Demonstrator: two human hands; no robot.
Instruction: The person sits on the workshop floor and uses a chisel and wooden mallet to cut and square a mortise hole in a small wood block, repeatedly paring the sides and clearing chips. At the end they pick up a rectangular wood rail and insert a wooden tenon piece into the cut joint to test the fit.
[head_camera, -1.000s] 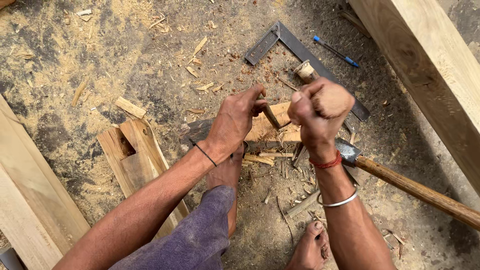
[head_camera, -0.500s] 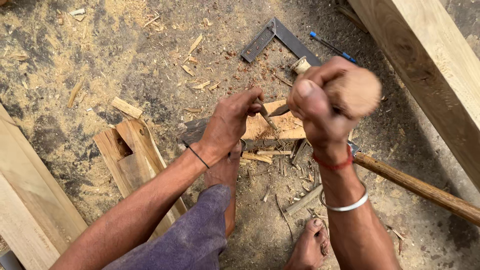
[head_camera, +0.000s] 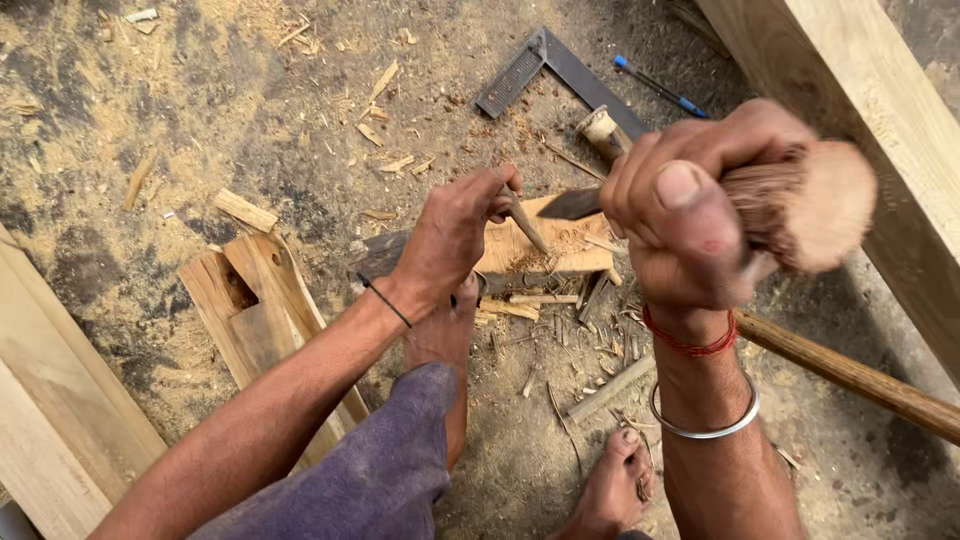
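My left hand pinches a small pointed wooden peg and holds it tilted, tip down, on a pale wooden block lying on the ground. My right hand is raised close to the camera, fist shut around the thick wooden handle of a chopping tool. The tool's dark blade shows just left of the fist, above the block. Chips and shavings lie around the block.
A metal try square, a blue pen and a short wooden tool handle lie beyond the block. A big timber beam runs along the right, a long handle lies below it. Notched boards and planks sit left; my feet are below.
My right hand has lifted the chopping tool from down at the block up toward the camera. The left hand keeps the peg on the block.
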